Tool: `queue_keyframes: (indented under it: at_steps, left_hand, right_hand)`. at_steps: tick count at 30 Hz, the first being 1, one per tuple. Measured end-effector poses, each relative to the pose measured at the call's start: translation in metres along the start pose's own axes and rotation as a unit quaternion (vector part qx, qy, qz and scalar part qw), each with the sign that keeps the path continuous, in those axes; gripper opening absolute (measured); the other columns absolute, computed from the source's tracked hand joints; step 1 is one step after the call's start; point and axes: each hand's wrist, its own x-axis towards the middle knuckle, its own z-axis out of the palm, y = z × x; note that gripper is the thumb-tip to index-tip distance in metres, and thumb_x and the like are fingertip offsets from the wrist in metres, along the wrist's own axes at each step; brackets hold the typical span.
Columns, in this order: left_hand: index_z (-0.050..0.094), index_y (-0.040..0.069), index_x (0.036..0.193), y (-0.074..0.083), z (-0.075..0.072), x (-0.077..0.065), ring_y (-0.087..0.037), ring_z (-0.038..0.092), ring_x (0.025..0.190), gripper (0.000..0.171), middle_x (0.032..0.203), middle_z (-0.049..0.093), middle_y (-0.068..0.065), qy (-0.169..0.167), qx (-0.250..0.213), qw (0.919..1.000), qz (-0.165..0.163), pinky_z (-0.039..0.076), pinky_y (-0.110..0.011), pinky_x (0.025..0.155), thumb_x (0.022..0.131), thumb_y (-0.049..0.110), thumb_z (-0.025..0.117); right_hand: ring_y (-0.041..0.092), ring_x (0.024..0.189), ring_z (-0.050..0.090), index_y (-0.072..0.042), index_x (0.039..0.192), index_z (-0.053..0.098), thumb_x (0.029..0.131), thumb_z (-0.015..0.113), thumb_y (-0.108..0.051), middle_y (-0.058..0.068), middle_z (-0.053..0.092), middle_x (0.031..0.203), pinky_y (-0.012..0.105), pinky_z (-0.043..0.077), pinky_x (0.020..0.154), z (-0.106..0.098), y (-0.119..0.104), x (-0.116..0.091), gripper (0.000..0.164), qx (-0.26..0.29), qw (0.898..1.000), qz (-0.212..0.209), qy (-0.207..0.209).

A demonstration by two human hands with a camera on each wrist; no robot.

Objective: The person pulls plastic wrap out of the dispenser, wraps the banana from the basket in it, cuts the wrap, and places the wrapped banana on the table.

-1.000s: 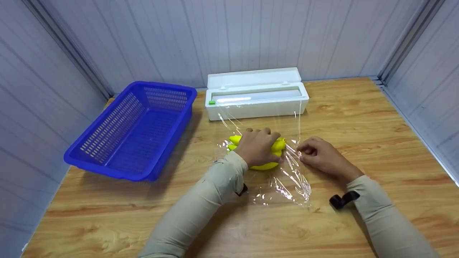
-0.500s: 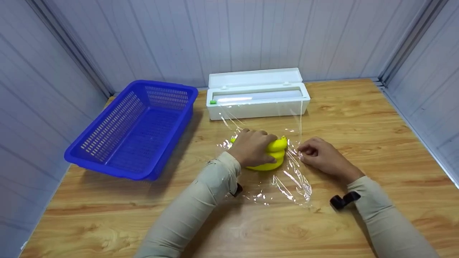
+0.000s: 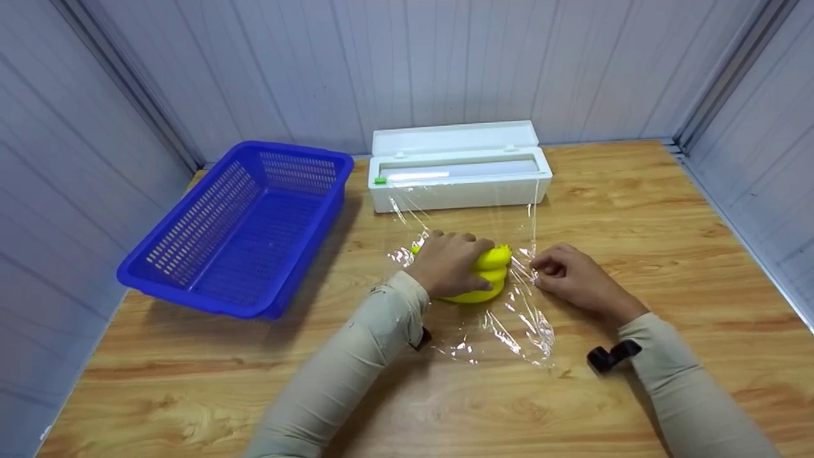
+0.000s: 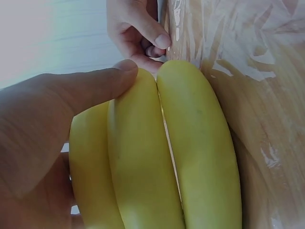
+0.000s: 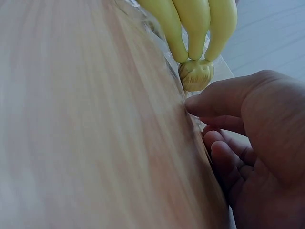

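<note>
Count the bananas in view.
3 bananas, side by side under the left hand: one far, one middle, one near the wearer. More may be hidden beneath.

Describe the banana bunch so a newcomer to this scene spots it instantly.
Find the long white box by the back wall. Clear film runs from its front, and on that film lies the banana bunch. Unlike the box and blue basket, it's yellow.

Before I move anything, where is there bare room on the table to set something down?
In the head view, bare wood lies right of the white box and right hand; between the left sleeve and right sleeve, below the clear film; and below the blue basket. The middle is crowded: the left hand grips the bananas, and film runs back to the box.
</note>
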Motion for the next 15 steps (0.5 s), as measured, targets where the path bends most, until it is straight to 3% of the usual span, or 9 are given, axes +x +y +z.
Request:
queue_keyframes:
  at_steps: [7,15]
  left_hand:
    - [0.055,0.02,0.143,-0.005,-0.001,-0.009,-0.019,0.062,0.099,0.07,0.118,0.064,-0.003,0.029,-0.014,0.9995,0.002,0.046,-0.04,0.091,0.084,0.053,0.075]
    - [0.055,0.02,0.142,-0.011,-0.001,-0.031,-0.025,0.048,0.128,0.065,0.138,0.052,-0.008,0.11,-0.049,0.9922,0.029,0.038,-0.044,0.107,0.087,0.046,0.076]
  right_hand:
    - [0.021,0.092,0.056,-0.007,0.112,0.071,0.089,0.075,-0.011,0.007,0.06,0.104,0.024,0.046,0.077,-0.001,-0.001,0.0,0.024,-0.001,1.0,0.008,0.003]
    - [0.021,0.093,0.055,-0.007,0.114,0.07,0.091,0.075,-0.016,0.008,0.06,0.106,0.025,0.046,0.078,-0.001,-0.004,-0.002,0.025,0.019,0.999,0.034,-0.005]
